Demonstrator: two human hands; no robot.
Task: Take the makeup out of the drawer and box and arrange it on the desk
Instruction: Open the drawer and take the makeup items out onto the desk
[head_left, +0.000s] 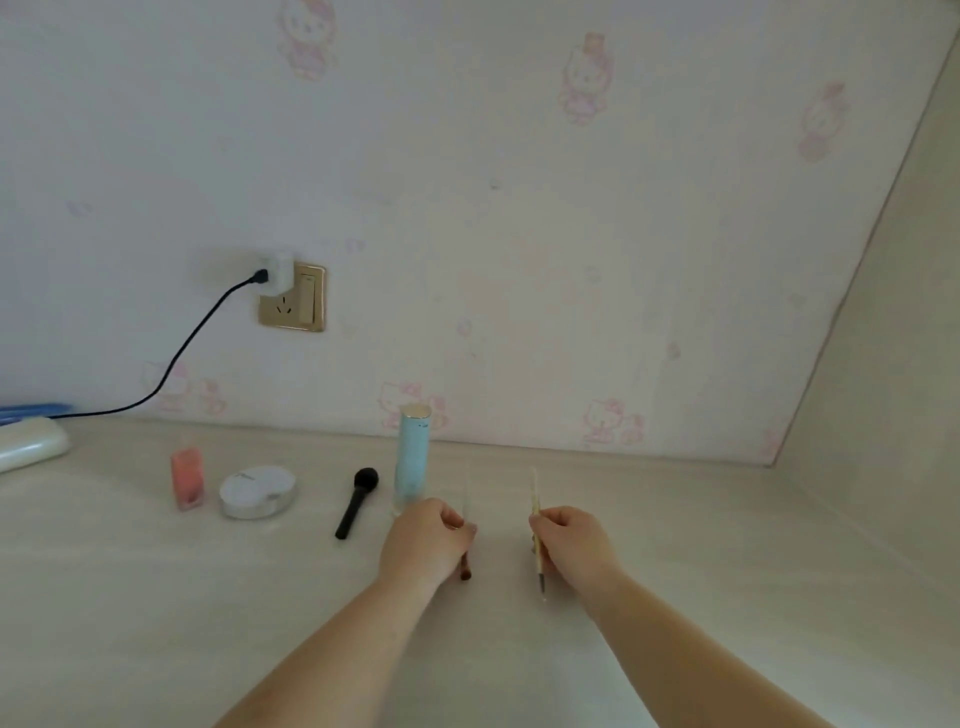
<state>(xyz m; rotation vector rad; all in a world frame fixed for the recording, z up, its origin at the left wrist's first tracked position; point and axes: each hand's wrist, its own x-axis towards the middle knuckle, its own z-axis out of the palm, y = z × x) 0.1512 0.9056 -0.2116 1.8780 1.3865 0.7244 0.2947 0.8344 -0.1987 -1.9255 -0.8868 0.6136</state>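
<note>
On the pale desk, my left hand pinches a thin pale brush with a reddish-brown tip pointing toward me. My right hand holds a second thin cream brush, its dark tip also toward me. Both brushes lie low over the desk; whether they touch it I cannot tell. To the left stand a light-blue tube, upright, then a black round-headed brush lying flat, a white round compact and a pink bottle.
A wall with cartoon-cat wallpaper backs the desk; a side panel closes the right. A gold socket holds a white charger with a black cable running left. A white case lies at the far left edge.
</note>
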